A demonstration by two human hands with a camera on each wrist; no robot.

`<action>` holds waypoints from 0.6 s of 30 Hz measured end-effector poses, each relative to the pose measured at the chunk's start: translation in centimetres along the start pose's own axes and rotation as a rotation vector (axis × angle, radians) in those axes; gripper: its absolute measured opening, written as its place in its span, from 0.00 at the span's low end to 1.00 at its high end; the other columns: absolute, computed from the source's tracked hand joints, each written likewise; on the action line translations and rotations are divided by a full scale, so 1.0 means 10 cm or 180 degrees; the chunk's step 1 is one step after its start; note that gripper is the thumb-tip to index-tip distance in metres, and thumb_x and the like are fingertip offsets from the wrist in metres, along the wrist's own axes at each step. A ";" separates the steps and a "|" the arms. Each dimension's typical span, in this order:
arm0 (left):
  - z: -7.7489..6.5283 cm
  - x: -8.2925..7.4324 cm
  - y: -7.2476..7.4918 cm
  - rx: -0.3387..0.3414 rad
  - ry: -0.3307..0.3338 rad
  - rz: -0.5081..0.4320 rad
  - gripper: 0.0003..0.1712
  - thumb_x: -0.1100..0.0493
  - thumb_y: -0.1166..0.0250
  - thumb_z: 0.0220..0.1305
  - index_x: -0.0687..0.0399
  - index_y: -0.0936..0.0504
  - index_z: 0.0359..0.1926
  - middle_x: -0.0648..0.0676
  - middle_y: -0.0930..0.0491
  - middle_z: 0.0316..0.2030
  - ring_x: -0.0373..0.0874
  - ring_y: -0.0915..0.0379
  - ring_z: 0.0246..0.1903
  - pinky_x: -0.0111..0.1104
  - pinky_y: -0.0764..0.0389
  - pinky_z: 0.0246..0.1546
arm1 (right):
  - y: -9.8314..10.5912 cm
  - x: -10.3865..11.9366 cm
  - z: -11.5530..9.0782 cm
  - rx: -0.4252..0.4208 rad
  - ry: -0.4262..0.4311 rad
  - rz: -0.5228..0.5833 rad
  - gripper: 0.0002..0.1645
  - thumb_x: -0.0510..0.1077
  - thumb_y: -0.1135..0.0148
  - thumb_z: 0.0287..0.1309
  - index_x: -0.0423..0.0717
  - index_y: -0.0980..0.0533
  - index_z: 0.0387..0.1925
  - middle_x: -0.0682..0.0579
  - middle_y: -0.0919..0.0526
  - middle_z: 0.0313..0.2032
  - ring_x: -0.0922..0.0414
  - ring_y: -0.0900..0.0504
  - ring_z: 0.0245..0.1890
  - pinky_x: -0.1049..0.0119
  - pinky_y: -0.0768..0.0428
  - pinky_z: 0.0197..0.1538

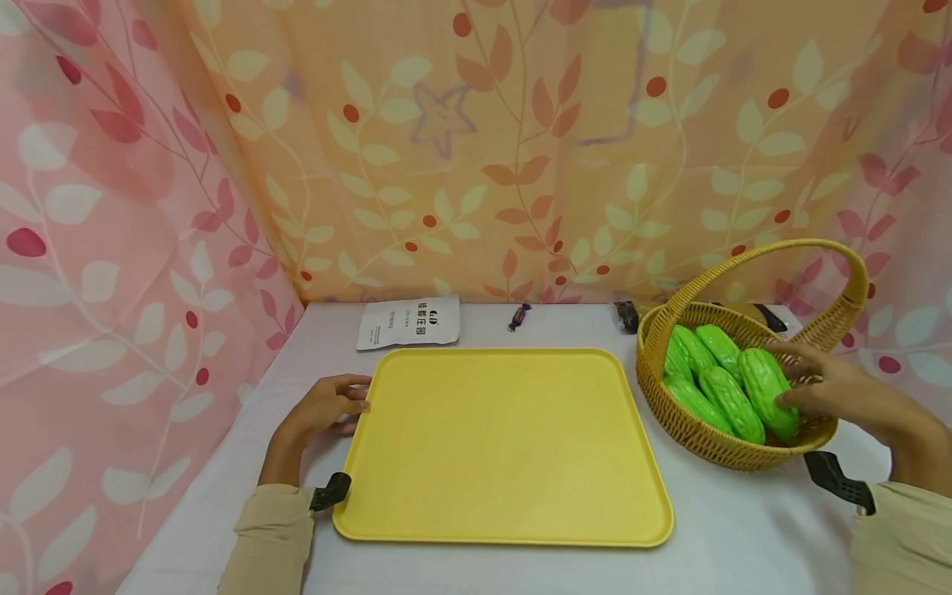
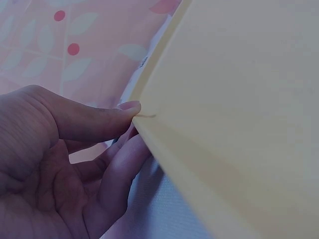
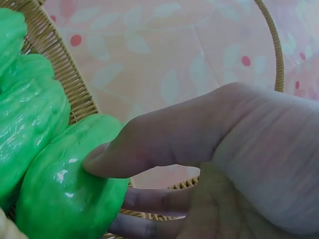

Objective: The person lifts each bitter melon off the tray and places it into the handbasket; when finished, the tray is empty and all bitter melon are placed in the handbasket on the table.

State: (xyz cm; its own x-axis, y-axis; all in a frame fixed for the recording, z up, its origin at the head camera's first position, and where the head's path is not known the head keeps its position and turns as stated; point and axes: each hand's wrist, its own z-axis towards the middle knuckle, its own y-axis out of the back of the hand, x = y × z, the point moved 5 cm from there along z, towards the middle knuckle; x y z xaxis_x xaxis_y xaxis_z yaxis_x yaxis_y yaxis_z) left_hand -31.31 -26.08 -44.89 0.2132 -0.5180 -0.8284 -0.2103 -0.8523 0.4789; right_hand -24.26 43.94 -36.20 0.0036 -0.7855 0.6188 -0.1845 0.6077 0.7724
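Observation:
A yellow rectangular tray (image 1: pixel 506 446) lies flat on the white table. My left hand (image 1: pixel 327 409) pinches its left edge, thumb on top of the rim and fingers beneath, as the left wrist view shows. To the right, a woven basket (image 1: pixel 669 405) with a tall arched handle holds several shiny bright green bitter gourds (image 1: pixel 717 347). My right hand (image 1: pixel 848 388) reaches in over the basket's right side and grips the rightmost bitter gourd (image 1: pixel 766 392). In the right wrist view the thumb presses on that gourd (image 3: pixel 70 179) while the other fingers go round behind it, partly hidden.
Behind the tray lie a white printed pouch (image 1: pixel 409 322) and a small purple wrapped candy (image 1: pixel 519 317). A dark packet (image 1: pixel 626 316) sits beside the basket's back left, with a brown packet (image 1: pixel 766 316) behind the basket. Patterned curtains (image 1: pixel 476 165) stand at the back and sides.

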 end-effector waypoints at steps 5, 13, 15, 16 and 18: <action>-0.01 0.00 0.01 -0.0010 0.0013 0.0002 0.34 0.63 0.31 0.70 0.59 0.27 0.75 0.64 0.21 0.57 0.44 0.20 0.39 0.34 0.14 0.34 | -0.02 -0.02 0.02 0.0051 -0.0003 0.0002 0.52 0.41 0.33 0.64 0.30 0.51 0.78 0.13 0.36 0.63 0.26 0.24 0.56 0.57 0.13 0.41; -0.02 0.00 0.01 -0.0003 0.0004 0.0031 0.34 0.62 0.32 0.70 0.60 0.27 0.75 0.64 0.21 0.57 0.43 0.20 0.39 0.34 0.14 0.34 | -0.03 -0.04 0.05 0.0046 0.0001 -0.0057 0.47 0.49 0.37 0.73 0.28 0.48 0.78 0.14 0.36 0.65 0.20 0.29 0.61 0.49 0.14 0.46; -0.02 -0.01 0.00 -0.0001 0.0001 0.0004 0.33 0.63 0.32 0.70 0.60 0.27 0.75 0.64 0.21 0.57 0.43 0.20 0.38 0.33 0.14 0.34 | -0.03 -0.03 0.06 0.0031 0.0035 -0.0032 0.46 0.49 0.38 0.75 0.27 0.48 0.78 0.14 0.36 0.66 0.19 0.30 0.62 0.51 0.15 0.46; -0.02 -0.01 0.00 -0.0003 0.0002 -0.0012 0.33 0.63 0.32 0.70 0.60 0.27 0.74 0.64 0.21 0.57 0.43 0.20 0.38 0.33 0.14 0.34 | -0.03 -0.03 0.07 0.0030 0.0038 -0.0016 0.45 0.49 0.39 0.76 0.27 0.48 0.78 0.14 0.37 0.66 0.19 0.30 0.62 0.51 0.15 0.46; -0.01 -0.01 0.00 0.0003 -0.0013 -0.0040 0.33 0.64 0.33 0.70 0.60 0.27 0.74 0.64 0.21 0.56 0.43 0.20 0.38 0.33 0.14 0.33 | -0.04 -0.02 0.07 0.0037 0.0032 0.0009 0.45 0.49 0.41 0.77 0.27 0.49 0.78 0.13 0.38 0.66 0.18 0.31 0.62 0.48 0.14 0.47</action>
State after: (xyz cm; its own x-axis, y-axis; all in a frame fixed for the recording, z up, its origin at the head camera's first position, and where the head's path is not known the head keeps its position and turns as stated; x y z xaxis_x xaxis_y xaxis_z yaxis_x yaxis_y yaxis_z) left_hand -31.22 -25.98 -44.75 0.2120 -0.5069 -0.8355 -0.2086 -0.8587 0.4681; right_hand -24.86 43.83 -36.72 0.0129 -0.7825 0.6225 -0.1959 0.6085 0.7690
